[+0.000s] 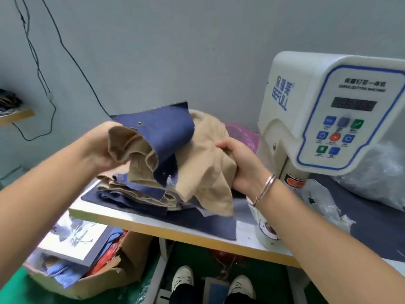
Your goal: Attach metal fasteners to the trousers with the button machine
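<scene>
The left hand point(103, 148) is motion-blurred, its fingers buried in the trousers point(206, 159); both it and the right hand point(238, 163) grip them, at 9 o'clock of the button machine point(328, 110).

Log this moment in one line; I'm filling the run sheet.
left hand: grips trousers | right hand: grips trousers | button machine: idle

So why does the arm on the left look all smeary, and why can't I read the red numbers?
Head view: the left hand and its forearm are streaked by motion blur; the right hand is sharper. Head view: the button machine display is too blurred to read. Head view: the wide lens bends the table edge; light is soft, without hard shadows.
</scene>
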Motion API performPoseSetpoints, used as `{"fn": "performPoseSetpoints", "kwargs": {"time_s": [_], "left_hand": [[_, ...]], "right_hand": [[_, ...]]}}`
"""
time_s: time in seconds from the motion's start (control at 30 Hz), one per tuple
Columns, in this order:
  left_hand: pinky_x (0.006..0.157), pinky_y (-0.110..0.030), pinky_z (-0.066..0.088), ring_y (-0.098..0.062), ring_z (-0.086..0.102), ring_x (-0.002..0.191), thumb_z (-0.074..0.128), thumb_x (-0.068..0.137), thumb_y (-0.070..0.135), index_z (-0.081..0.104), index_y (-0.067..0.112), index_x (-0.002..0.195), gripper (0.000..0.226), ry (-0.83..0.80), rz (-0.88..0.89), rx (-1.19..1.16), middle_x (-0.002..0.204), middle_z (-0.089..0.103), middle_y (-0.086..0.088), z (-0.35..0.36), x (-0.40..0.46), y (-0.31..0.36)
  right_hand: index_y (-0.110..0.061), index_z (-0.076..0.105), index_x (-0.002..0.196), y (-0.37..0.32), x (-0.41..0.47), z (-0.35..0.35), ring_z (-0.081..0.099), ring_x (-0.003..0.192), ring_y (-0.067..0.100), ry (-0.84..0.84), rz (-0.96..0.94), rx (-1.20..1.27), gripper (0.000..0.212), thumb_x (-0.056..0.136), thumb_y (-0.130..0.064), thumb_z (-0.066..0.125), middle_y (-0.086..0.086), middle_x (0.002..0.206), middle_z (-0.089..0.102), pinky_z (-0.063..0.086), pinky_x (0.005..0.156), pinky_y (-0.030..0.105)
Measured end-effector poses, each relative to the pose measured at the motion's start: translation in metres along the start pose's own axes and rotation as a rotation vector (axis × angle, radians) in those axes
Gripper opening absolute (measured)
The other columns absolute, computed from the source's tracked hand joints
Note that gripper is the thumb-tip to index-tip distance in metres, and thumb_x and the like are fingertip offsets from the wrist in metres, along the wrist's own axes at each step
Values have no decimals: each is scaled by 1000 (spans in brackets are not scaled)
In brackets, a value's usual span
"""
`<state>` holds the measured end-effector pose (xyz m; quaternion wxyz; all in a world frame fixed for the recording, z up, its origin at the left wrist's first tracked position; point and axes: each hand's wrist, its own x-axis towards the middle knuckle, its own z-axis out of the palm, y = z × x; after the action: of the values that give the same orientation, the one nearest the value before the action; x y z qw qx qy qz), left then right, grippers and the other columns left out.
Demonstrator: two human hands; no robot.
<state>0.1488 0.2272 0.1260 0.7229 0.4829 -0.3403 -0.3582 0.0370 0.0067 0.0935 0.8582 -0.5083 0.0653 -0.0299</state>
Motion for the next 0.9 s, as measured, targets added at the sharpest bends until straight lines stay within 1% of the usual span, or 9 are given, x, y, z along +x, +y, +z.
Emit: {"fn": "performPoseSetpoints", "kwargs": {"time_s": [0.07, 0.13, 0.2, 0.33, 0.4, 0.5, 0.7, 0.8, 0.9], "left_hand": [[41, -11, 42, -7, 48, 38, 78, 49, 5, 52, 11, 39, 28, 458, 38, 228, 41, 47, 1, -42, 11, 20], [46, -16, 45, -16, 51, 51, 47, 81, -9, 58, 6, 53, 34, 581, 5, 482, 54, 51, -8, -81, 22, 37], [56, -25, 48, -25, 53, 68, 54, 80, -4, 58, -3, 80, 4, 576, -113, 735, 77, 56, -20, -116, 32, 40], [83, -37, 48, -33, 53, 114, 64, 91, 20, 44, 4, 138, 54, 775, -459, 1275, 136, 49, -15, -161, 41, 12], [109, -33, 29, -27, 35, 137, 48, 99, 29, 37, 6, 144, 52, 689, -361, 1261, 149, 37, -7, -156, 49, -8], [110, -18, 12, -18, 25, 142, 38, 102, 31, 42, 8, 142, 47, 374, -320, 1241, 153, 32, -5, -138, 64, -61], [117, -53, 6, -32, -7, 147, 18, 93, 66, -12, 36, 150, 71, 204, -863, 1786, 160, -15, -7, -132, 70, -136], [111, -41, 29, -30, 31, 138, 33, 96, 55, 31, 21, 146, 61, 234, -702, 1916, 153, 30, -9, -114, 87, -108], [99, -36, 41, -24, 49, 123, 46, 92, 23, 52, 20, 131, 40, 415, -166, 1802, 136, 53, -4, -64, 99, -105]], "right_hand": [[-9, 51, 132, -13, 32, 18, 64, 96, 27, -62, -63, -1, 43, 90, -5, 42, 14, 114, 64, 54, 85, 38], [-11, 47, 135, -12, 69, 30, 63, 101, 26, -54, -118, -33, 44, 93, -1, 41, 13, 121, 61, 54, 83, 37], [-8, 37, 142, 4, 102, 35, 57, 112, 27, 100, -102, -251, 49, 94, -1, 45, 13, 129, 56, 52, 85, 32], [-12, 14, 150, 56, 131, 11, 31, 134, 33, 300, -105, -1510, 66, 94, -23, 48, 17, 148, 30, 31, 108, 42], [-24, 17, 151, 79, 130, -2, 18, 140, 30, 194, -293, -1664, 61, 96, -37, 42, 12, 154, 21, 17, 114, 50], [-40, 22, 147, 110, 125, -11, 14, 143, 26, -37, -170, -1698, 51, 98, -50, 26, 1, 158, 15, 3, 111, 63], [-26, 37, 142, 127, 106, -14, 35, 133, 31, 18, -60, -1796, 48, 101, -43, 19, 5, 147, 36, 10, 112, 59], [-12, 52, 129, 111, 88, -2, 36, 127, 29, 99, -378, -1825, 40, 99, -33, 35, 11, 130, 50, 15, 113, 51], [-11, 55, 127, 91, 46, -5, 38, 125, 24, 142, -608, -1669, 36, 94, -23, 48, 9, 128, 53, 16, 111, 44]]}}
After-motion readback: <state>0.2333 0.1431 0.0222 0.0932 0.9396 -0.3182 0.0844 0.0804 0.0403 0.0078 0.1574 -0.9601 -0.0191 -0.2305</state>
